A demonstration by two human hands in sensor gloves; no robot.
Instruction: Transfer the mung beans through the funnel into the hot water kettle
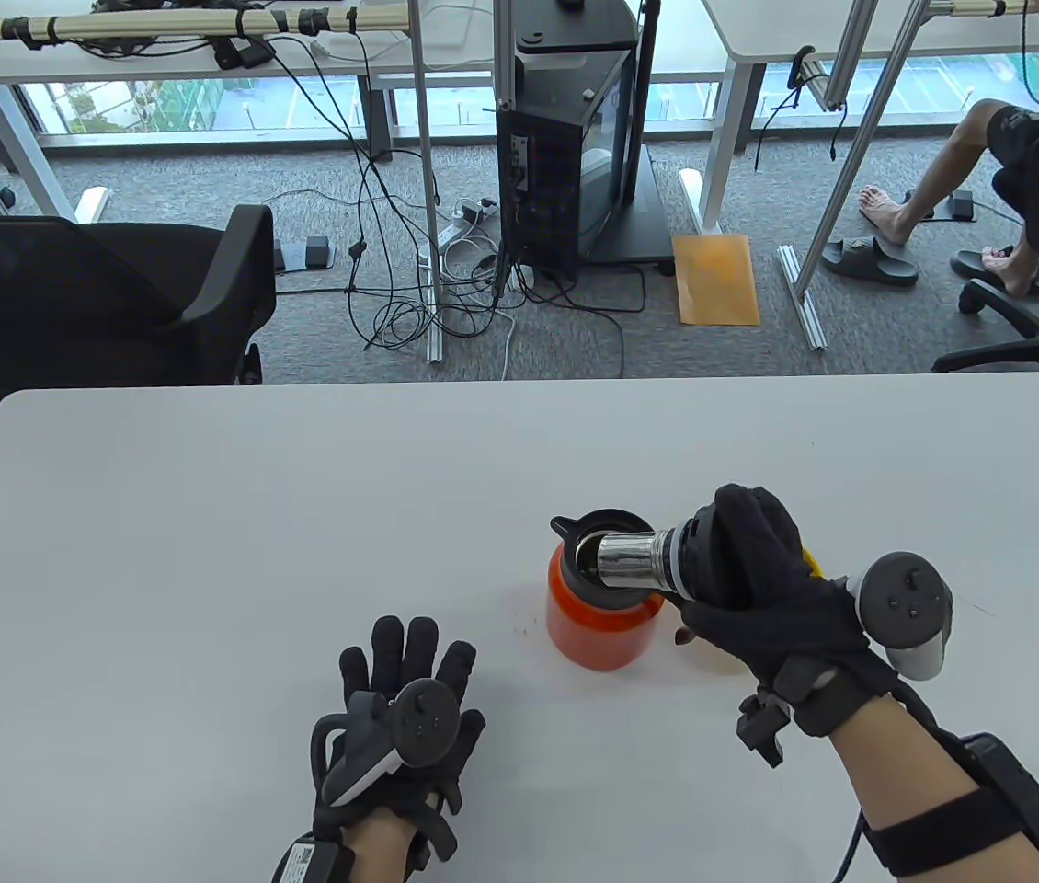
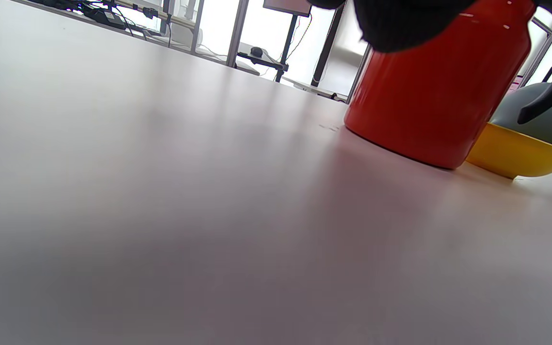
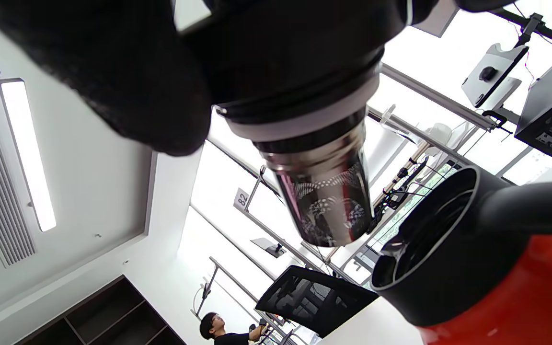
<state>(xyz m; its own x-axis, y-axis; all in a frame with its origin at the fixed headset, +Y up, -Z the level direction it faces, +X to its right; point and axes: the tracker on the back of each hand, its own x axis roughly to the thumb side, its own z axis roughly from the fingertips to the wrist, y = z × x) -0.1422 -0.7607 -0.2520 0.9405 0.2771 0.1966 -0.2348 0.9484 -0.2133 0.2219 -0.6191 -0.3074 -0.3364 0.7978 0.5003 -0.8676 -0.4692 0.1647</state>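
Note:
The orange-red kettle with a black rim and spout stands open near the table's middle; it also shows in the left wrist view and the right wrist view. My right hand grips the kettle's black lid with its shiny steel strainer tube, tilted on its side just above the kettle's mouth; the tube also shows in the right wrist view. A yellow bowl sits behind the kettle, mostly hidden under my right hand in the table view. My left hand rests flat on the table, empty. No funnel or beans show.
The white table runs wide on the left and far side. A few dark specks lie beside the kettle. Beyond the far edge are a black office chair, cables and a computer tower on the floor.

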